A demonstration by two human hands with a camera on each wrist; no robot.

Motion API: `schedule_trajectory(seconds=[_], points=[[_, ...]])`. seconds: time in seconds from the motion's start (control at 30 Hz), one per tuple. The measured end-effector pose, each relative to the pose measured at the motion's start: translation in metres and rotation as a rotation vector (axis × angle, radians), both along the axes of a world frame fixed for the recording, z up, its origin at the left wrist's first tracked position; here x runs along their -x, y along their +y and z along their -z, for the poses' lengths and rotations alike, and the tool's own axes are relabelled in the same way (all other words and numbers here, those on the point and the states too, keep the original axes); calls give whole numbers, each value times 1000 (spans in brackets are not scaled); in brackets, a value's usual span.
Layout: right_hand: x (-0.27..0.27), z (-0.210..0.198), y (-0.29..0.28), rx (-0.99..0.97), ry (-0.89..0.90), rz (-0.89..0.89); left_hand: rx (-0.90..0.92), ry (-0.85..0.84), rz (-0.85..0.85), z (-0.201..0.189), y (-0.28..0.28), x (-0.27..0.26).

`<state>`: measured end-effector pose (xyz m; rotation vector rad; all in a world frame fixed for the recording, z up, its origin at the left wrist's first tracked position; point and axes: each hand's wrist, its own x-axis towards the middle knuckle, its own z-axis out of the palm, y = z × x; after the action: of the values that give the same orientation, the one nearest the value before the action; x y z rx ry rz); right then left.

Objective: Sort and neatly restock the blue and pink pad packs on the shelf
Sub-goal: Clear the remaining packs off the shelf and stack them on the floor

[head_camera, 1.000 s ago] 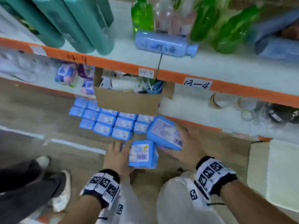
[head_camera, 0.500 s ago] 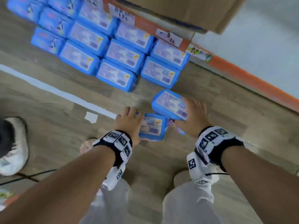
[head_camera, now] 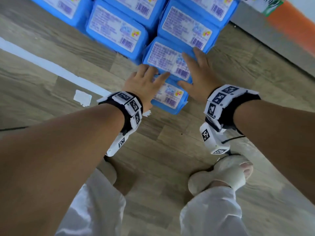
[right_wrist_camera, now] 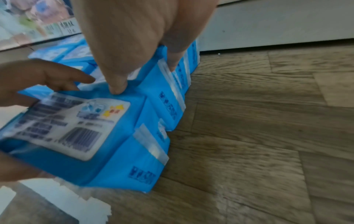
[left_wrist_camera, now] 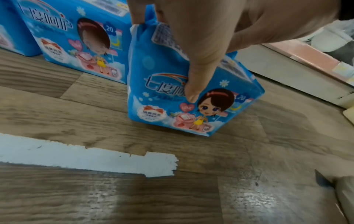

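Several blue pad packs (head_camera: 115, 29) stand in rows on the wooden floor. My left hand (head_camera: 146, 79) grips the nearest blue pack (head_camera: 168, 97), thumb on its printed front (left_wrist_camera: 182, 98) and fingers over the top. That pack sits a little tilted on the floor. My right hand (head_camera: 196, 70) holds a second blue pack (head_camera: 163, 60) just behind it, thumb at its near edge and fingers along its right side (right_wrist_camera: 172, 84). This second pack touches the row. No pink pack is in view.
A torn white tape line (head_camera: 51, 67) crosses the floor to the left, with a paper scrap (head_camera: 82, 97) near it. The shelf's grey base (head_camera: 272, 40) and orange rail (head_camera: 289, 23) run at the upper right. My sandalled foot (head_camera: 226, 172) stands below.
Both hands have come down from waist height to the floor with their packs. The packs now sit at the front of the blue rows, and the view has dropped from the shelves.
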<state>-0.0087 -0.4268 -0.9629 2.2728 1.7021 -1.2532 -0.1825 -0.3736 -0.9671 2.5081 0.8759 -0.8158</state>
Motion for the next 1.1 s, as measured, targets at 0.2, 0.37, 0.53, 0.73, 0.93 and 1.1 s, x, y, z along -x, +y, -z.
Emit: schedule_trajectory(seconds=[0.2, 0.37, 0.53, 0.73, 0.93, 1.1], points=[[-4, 9, -10, 54, -92, -162, -20, 3, 43, 10, -4, 0], [3, 18, -14, 64, -223, -293, -40, -6, 18, 15, 2, 11], [7, 19, -14, 70, -253, -295, -68, 33, 24, 20, -2, 5], [5, 2, -6, 160, -211, -238, -58, 210, -111, 11, -15, -16], [2, -6, -19, 173, -151, -125, -101, 183, -185, 16, -8, -16], [13, -5, -19, 192, -70, -22, -134, 110, -190, 19, -16, -17]])
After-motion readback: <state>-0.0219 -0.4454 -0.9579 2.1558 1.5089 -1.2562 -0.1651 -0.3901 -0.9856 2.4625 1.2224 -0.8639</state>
